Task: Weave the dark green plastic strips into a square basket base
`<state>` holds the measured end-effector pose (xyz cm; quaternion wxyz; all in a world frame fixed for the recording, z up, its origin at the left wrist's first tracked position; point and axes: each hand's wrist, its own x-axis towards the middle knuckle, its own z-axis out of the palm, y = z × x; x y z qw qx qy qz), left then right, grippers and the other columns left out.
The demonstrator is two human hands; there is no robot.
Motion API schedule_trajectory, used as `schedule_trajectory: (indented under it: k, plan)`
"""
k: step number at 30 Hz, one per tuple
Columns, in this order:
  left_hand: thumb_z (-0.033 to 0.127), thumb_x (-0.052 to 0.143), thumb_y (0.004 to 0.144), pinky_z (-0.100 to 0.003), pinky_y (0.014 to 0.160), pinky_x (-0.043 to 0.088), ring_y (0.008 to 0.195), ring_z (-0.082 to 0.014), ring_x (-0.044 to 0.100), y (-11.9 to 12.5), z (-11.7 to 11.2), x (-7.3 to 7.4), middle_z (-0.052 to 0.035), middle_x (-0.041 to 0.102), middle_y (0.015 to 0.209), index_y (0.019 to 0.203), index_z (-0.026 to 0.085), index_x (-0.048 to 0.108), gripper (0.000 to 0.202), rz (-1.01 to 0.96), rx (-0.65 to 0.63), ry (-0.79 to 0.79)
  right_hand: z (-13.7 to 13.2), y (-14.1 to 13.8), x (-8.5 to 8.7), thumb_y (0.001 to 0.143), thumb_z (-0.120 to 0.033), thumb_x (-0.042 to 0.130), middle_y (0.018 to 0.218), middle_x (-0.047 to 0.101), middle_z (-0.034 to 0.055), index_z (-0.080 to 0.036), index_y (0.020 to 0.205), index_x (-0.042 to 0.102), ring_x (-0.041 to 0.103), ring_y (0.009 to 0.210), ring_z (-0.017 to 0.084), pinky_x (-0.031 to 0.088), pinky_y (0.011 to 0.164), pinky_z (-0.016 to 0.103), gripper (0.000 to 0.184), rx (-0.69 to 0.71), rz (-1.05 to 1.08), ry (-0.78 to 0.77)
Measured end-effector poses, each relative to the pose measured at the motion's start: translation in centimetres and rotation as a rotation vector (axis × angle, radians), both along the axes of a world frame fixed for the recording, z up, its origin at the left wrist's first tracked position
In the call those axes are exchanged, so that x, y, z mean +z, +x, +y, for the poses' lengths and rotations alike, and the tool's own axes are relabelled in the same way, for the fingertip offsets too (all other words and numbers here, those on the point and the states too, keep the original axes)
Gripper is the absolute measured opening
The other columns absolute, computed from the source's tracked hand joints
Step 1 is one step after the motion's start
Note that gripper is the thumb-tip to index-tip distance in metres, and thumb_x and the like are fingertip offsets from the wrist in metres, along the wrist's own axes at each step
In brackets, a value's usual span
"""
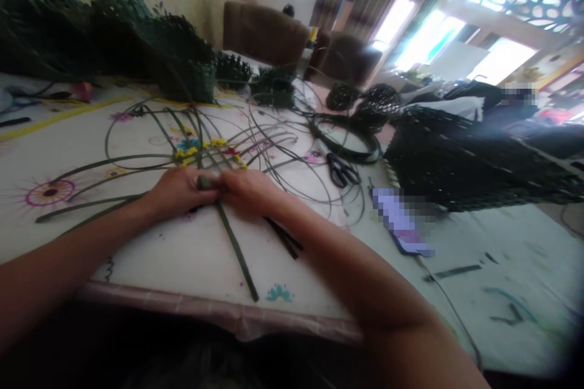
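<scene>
Both of my hands meet over the near edge of a half-woven piece of dark green strips [238, 255]. My left hand [182, 191] is closed, with a folded strip end showing by its thumb. Beside it, my right hand [246, 191] is blurred, its fingers closed on the same strip. Short yellow ties [216, 143] line the weave just beyond my knuckles. Loose strips fan out to the left, and one long strip points toward me from under my hands. My fingers hide the spot they pinch.
Black-handled scissors [340, 170] lie right of the loose thin strands. Behind them sits a coil of strip [349, 137]. A phone [399, 222] rests near a large dark woven basket [483, 158]. More green woven baskets [182, 55] stand at the back left. Offcuts [454, 272] lie at right.
</scene>
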<state>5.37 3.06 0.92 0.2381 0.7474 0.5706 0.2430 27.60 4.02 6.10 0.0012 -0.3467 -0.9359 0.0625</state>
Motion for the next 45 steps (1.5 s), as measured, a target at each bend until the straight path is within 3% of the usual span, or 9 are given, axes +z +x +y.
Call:
schedule_trajectory:
  k: [7,13,19,24,28,32,35,41,45]
  plan:
    - [0.068,0.07,0.083,-0.027,0.073,0.05,0.084,-0.0229,0.074,-0.6,0.5,-0.1,-0.0019,0.084,0.089,0.095,0.024,0.085,0.048,0.012,-0.082,-0.036,0.3,-0.2,-0.7,0.111,-0.023,0.059,0.119,0.08,0.0143,-0.012,0.113,0.081,0.07,0.105,0.022,0.045,0.084,0.029,0.024,-0.03,0.067,-0.063]
    - [0.069,0.057,0.096,-0.028,0.078,0.054,0.081,-0.0215,0.07,-0.7,0.0,1.5,-0.0031,0.079,0.085,0.094,0.02,0.079,0.054,-0.05,-0.21,-0.018,0.3,0.3,-0.3,0.106,-0.017,0.063,0.095,0.079,0.0055,-0.012,0.101,0.082,0.065,0.086,0.016,0.041,0.079,0.026,0.02,-0.038,0.223,-0.216]
    - [0.072,0.053,0.099,-0.03,0.08,0.056,0.084,-0.0229,0.071,-0.7,-0.1,2.1,-0.0037,0.079,0.086,0.1,0.02,0.079,0.058,-0.016,-0.292,-0.01,-0.3,-0.1,-0.4,0.109,-0.022,0.06,0.107,0.083,0.0102,-0.013,0.114,0.083,0.067,0.092,0.019,0.041,0.08,0.027,0.025,-0.033,0.173,-0.222]
    - [0.072,0.064,0.093,-0.03,0.08,0.058,0.088,-0.0241,0.075,-2.0,-1.3,2.0,-0.0054,0.082,0.104,0.123,0.023,0.08,0.059,0.091,-0.227,0.011,-0.6,-0.8,-0.9,0.111,-0.026,0.059,0.113,0.083,0.0122,-0.015,0.119,0.081,0.068,0.097,0.02,0.04,0.08,0.028,0.027,-0.11,0.119,-0.212]
    - [0.062,0.054,0.105,-0.043,0.108,0.059,0.122,-0.0317,0.075,-4.5,-5.0,1.5,-0.0086,0.078,0.137,0.139,0.028,0.078,0.054,0.209,-0.1,0.319,-0.5,-0.7,-1.1,0.112,-0.028,0.057,0.111,0.081,0.0113,-0.014,0.113,0.08,0.066,0.096,0.019,0.04,0.081,0.027,0.027,-0.123,0.141,-0.204]
    - [0.037,0.055,0.113,-0.039,0.112,0.058,0.12,-0.0264,0.075,-5.8,-10.0,0.6,-0.0091,0.078,0.13,0.129,0.024,0.08,0.033,0.258,-0.062,0.686,-0.6,-0.7,-1.3,0.109,-0.024,0.057,0.108,0.08,0.0079,-0.019,0.131,0.073,0.066,0.094,0.02,0.038,0.076,0.027,0.028,-0.167,0.14,-0.203]
    - [0.023,0.059,0.112,-0.034,0.109,0.057,0.113,-0.0227,0.076,-5.0,-12.1,-0.2,-0.0064,0.08,0.118,0.121,0.023,0.078,0.021,0.267,-0.094,0.8,-0.6,-1.0,-1.6,0.111,-0.027,0.055,0.113,0.081,0.01,-0.019,0.125,0.075,0.068,0.097,0.021,0.037,0.075,0.029,0.026,-0.184,0.09,-0.168]
    - [0.039,0.046,0.118,-0.04,0.11,0.058,0.121,-0.0277,0.075,-2.1,-10.6,-1.6,-0.0128,0.076,0.134,0.136,0.019,0.071,0.037,0.286,0.024,0.759,-0.5,-1.6,-2.3,0.113,-0.033,0.048,0.115,0.083,0.0119,-0.02,0.12,0.077,0.073,0.1,0.025,0.037,0.074,0.033,0.032,-0.191,0.025,-0.053]
    - [0.038,0.05,0.113,-0.035,0.085,0.062,0.107,-0.0268,0.077,-0.9,-9.1,-1.5,-0.0103,0.076,0.125,0.136,0.022,0.073,0.036,0.355,0.065,0.644,-0.7,-1.5,-2.4,0.113,-0.033,0.047,0.115,0.083,0.0125,-0.02,0.124,0.076,0.075,0.102,0.026,0.04,0.075,0.033,0.034,-0.185,0.009,-0.043]
